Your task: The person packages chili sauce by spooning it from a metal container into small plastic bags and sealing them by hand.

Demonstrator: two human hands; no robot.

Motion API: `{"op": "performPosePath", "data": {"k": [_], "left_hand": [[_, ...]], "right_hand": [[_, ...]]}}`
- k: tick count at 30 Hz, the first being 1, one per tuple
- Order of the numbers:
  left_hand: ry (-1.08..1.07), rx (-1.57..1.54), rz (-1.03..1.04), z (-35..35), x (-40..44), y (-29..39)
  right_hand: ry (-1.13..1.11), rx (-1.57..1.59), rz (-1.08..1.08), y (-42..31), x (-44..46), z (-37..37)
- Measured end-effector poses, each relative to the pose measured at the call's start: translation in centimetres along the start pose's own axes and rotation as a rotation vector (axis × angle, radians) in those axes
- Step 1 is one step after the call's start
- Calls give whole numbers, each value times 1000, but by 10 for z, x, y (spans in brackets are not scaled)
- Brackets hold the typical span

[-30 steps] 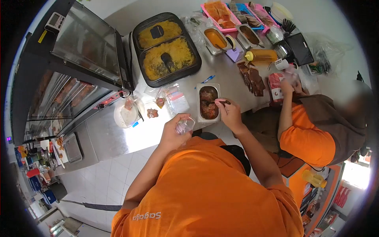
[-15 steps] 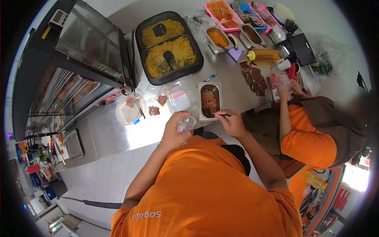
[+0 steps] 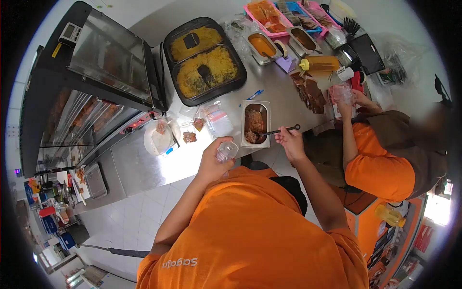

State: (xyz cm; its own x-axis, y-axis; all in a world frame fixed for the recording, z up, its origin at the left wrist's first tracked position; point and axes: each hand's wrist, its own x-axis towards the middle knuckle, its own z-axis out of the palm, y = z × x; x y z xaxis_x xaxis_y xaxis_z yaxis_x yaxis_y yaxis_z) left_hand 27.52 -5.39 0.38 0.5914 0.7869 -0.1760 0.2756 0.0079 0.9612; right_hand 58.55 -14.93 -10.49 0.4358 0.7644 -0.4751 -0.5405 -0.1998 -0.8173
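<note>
Left of the metal pan [image 3: 269, 113], the left hand [image 3: 214, 159] grips a clear plastic cup [image 3: 227, 152]. Right of the pan, the right hand [image 3: 290, 144] has drawn outward, gripping a black spoon [image 3: 273, 132] whose end sits in the food [image 3: 255, 119], so scooping seems under way. Beyond the pan lies a blue pen [image 3: 251, 98].

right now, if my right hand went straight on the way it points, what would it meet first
Probably the right rim of the metal pan, though height is unclear and your right hand might pass above it.
</note>
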Motion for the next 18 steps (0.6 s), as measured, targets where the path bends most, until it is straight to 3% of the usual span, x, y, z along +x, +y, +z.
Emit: {"op": "performPosePath", "data": {"k": [4, 18], "left_hand": [[8, 58, 7, -5, 2, 5], [19, 53, -31, -11, 10, 11]], "right_hand": [[61, 146, 61, 5, 0, -7], [113, 182, -36, -4, -6, -17]]}}
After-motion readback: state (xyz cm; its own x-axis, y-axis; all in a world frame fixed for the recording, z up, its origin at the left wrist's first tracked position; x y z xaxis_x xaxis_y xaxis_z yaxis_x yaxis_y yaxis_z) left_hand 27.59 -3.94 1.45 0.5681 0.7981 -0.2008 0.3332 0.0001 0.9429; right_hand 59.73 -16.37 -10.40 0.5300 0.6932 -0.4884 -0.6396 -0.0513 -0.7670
